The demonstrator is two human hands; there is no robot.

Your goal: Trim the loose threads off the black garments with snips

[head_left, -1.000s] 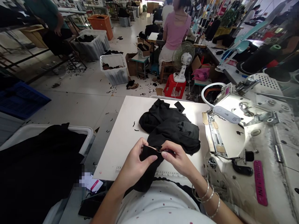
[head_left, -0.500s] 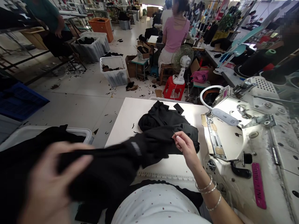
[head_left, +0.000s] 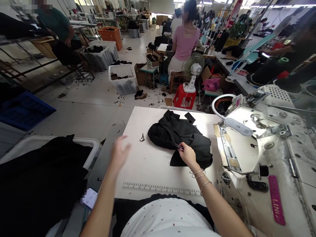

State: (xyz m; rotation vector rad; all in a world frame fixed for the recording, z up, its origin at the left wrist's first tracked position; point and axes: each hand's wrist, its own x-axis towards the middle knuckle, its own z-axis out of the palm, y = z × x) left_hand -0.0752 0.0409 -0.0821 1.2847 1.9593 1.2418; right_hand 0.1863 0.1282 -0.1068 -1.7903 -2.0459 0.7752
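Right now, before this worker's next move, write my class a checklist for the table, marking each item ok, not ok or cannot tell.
1. Right hand holds the small snips: ok.
2. Left hand is open and free, raised above the table: ok.
3. Black fabric bundle lies on the white table, beneath the right hand: ok.
4. Tips of the small snips are clear of the fabric: cannot tell, too small to see.
5. Loose scraps are off the table: not ok, a black thread scrap lies left of the bundle.
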